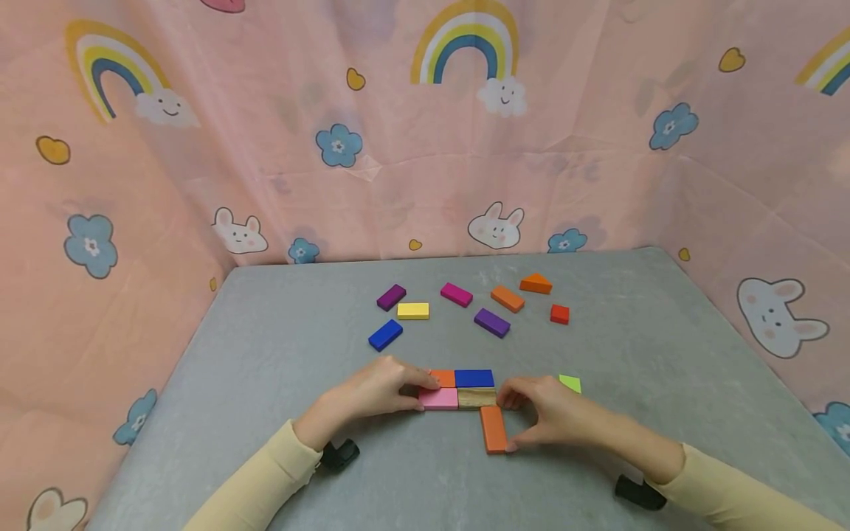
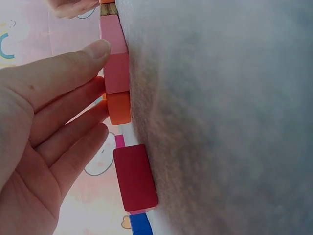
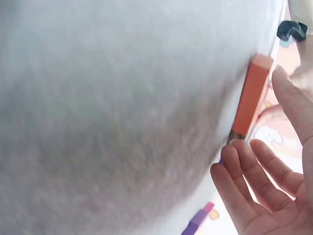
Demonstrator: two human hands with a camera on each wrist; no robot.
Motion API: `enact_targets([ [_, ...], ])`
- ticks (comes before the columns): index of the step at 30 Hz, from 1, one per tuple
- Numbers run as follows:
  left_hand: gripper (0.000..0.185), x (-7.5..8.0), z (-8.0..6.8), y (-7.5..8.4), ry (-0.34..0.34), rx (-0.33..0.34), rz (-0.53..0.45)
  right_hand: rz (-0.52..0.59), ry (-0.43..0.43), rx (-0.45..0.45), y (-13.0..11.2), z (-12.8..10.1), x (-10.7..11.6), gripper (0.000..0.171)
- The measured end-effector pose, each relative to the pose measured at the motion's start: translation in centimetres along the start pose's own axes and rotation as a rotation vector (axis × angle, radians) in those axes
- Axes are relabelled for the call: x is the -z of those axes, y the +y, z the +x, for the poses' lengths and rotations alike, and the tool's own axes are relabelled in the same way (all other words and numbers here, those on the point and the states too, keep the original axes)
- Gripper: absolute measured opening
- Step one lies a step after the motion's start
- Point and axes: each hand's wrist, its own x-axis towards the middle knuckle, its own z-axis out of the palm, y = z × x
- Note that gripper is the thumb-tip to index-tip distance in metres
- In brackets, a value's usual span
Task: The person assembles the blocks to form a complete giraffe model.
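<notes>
My left hand [image 1: 385, 385] is at the left end of a flat group of blocks, its thumb against the pink block [image 1: 440, 399] and fingers over the orange-red block [image 1: 446, 378] behind it. In the left wrist view its fingers [image 2: 68, 144] are extended. A blue block [image 1: 474, 378] and a bare wood block [image 1: 477, 398] make up the right half. My right hand [image 1: 558, 413] has its fingertips near the wood block's right end. Its thumb is at the near right corner of an orange block [image 1: 493, 430], which lies lengthwise in front of the wood block.
Behind the group lie loose blocks: purple [image 1: 392, 297], yellow [image 1: 413, 311], blue [image 1: 386, 335], magenta [image 1: 457, 295], violet [image 1: 492, 323], orange [image 1: 508, 299], an orange triangle [image 1: 536, 283] and red [image 1: 560, 314]. A lime-green block [image 1: 569, 383] is partly hidden behind my right hand. A patterned pink curtain [image 1: 412, 199] surrounds the grey table [image 1: 299, 317].
</notes>
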Motion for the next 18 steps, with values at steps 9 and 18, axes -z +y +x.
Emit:
enact_targets([
  [9, 0.037, 0.2, -0.2, 0.1, -0.013, 0.025, 0.002, -0.048, 0.129, 0.113, 0.4, 2.1, 1.3, 0.060],
  [18, 0.037, 0.0, -0.2, -0.1, -0.002, 0.001, 0.027, -0.047, 0.017, 0.179, 0.5, 3.2, 0.6, 0.052],
])
